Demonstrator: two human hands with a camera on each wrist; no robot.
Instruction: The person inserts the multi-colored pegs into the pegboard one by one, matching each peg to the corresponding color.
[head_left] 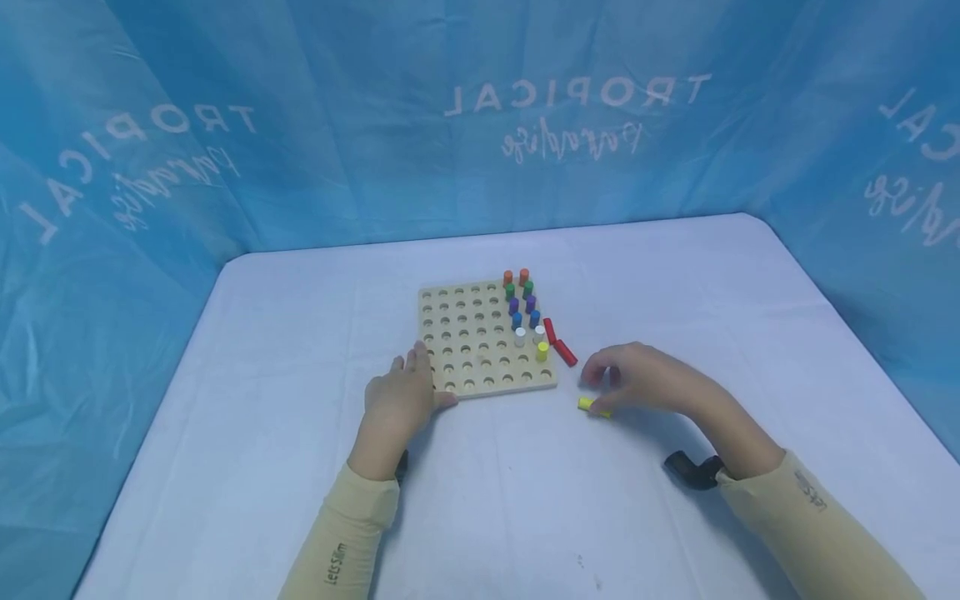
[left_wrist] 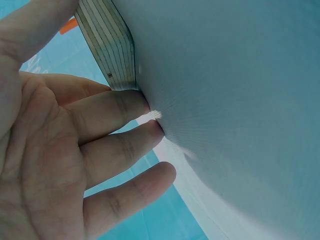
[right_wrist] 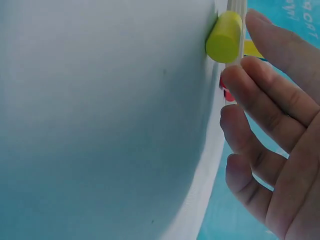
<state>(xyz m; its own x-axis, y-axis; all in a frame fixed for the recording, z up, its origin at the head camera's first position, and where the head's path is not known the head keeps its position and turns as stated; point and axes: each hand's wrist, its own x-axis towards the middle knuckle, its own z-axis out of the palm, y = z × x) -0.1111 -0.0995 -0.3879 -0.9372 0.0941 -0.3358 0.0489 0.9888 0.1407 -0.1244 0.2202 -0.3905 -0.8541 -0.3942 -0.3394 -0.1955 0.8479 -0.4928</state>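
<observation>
A light wooden pegboard [head_left: 483,337] with rows of round holes lies on the table. My left hand [head_left: 401,400] rests at its front left corner, thumb along the front edge and straight fingers at the left side. In the left wrist view, the fingertips [left_wrist: 145,102] touch the white cloth beside the board's edge. My right hand [head_left: 648,379] hovers over a loose yellow peg [head_left: 585,403] lying right of the board. In the right wrist view, the fingers are loosely bent and stand apart from the yellow peg [right_wrist: 224,42]; no grip on it shows.
Pairs of orange, green, purple, blue and white pegs [head_left: 520,337] stand in the board's right columns, with one yellow peg [head_left: 542,352] in front. Two red pegs [head_left: 566,352] lie beside the board's right edge. Blue printed curtains [head_left: 375,125] surround the white table [head_left: 300,333].
</observation>
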